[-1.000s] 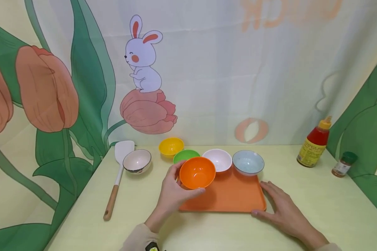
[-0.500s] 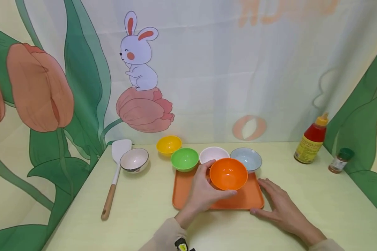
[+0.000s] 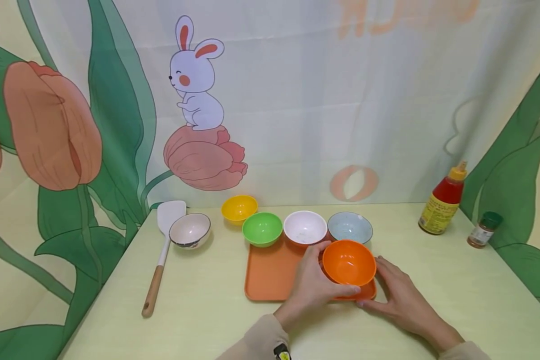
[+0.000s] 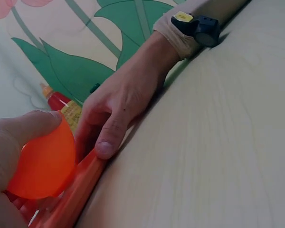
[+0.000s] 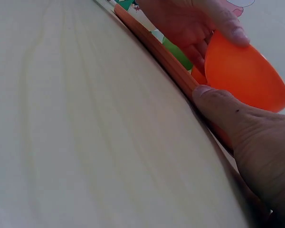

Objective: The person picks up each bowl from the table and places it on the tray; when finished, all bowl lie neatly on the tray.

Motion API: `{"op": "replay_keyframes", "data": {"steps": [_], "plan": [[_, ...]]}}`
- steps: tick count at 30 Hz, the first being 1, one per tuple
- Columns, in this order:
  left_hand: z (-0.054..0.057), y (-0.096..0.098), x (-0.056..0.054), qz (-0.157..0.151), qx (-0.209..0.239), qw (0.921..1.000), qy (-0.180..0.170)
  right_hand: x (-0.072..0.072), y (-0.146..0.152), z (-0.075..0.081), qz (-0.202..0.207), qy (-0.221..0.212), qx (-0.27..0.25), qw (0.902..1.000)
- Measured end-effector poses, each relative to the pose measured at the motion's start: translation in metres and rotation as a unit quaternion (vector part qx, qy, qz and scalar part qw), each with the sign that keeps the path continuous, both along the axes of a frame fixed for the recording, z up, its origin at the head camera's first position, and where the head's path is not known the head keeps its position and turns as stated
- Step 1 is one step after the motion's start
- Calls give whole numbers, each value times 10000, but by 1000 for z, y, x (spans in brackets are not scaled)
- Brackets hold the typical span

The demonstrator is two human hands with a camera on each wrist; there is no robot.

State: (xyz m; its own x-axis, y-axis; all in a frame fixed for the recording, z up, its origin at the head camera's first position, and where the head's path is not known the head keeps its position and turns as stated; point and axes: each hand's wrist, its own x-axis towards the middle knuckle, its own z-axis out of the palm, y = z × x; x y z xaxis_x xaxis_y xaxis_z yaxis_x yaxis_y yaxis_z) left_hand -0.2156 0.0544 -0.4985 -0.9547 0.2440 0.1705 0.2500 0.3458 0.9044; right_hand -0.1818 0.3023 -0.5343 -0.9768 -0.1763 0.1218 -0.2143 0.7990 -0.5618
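My left hand (image 3: 315,280) grips an orange bowl (image 3: 349,262) by its side, thumb at the near face and fingers round the left. The bowl is over the right end of an orange tray (image 3: 270,277). In the left wrist view the bowl (image 4: 45,166) is tilted, close over the tray edge (image 4: 83,185). My right hand (image 3: 405,300) rests at the tray's front right corner, thumb touching the front edge and fingers fairly straight along the right side. Along the tray's back stand a green bowl (image 3: 262,230), a white bowl (image 3: 305,228) and a pale blue bowl (image 3: 350,228).
A yellow bowl (image 3: 239,209) stands behind the green one. On the left are a patterned bowl (image 3: 190,231) and a spatula (image 3: 155,285) with a wooden handle. At the right stand a red sauce bottle (image 3: 443,200) and a small green-capped jar (image 3: 484,230). A printed curtain hangs behind.
My left hand has carried the orange bowl rightward across the tray, from in front of the green bowl to the tray's right end. The right hand stays at the tray's corner.
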Motion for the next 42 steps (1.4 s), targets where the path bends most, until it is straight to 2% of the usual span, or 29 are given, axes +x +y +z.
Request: {"op": "replay_keyframes", "data": {"steps": [7, 12, 16, 21, 27, 32, 34, 38, 42], "plan": [[-6, 4, 1, -55, -112, 9999, -28, 1, -1, 0, 22, 59, -76, 10000], [-10, 5, 1, -123, -289, 9994, 115, 1, -1, 2, -25, 34, -33, 10000], [-11, 6, 1, -184, -422, 9988, 160, 1, -3, 4, -82, -100, -6, 9999], [-7, 4, 1, -222, -356, 9991, 54, 0, -4, 5, -108, -176, -16, 9998], [6, -1, -2, -206, -20, 9995, 251, -1, -1, 4, -2, 27, -108, 9999], [21, -8, -4, -126, 285, 9986, 417, -2, 0, 4, -16, -18, -62, 10000], [27, -13, -6, -76, 362, 9975, 596, -2, 0, 4, -30, -24, -52, 10000], [43, -32, -16, 109, 443, 9928, 1107, -1, -1, 4, -53, -55, -46, 10000], [59, -63, -31, 490, 708, 9838, 1569, 0, -1, 3, -81, -166, -13, 9998]]}}
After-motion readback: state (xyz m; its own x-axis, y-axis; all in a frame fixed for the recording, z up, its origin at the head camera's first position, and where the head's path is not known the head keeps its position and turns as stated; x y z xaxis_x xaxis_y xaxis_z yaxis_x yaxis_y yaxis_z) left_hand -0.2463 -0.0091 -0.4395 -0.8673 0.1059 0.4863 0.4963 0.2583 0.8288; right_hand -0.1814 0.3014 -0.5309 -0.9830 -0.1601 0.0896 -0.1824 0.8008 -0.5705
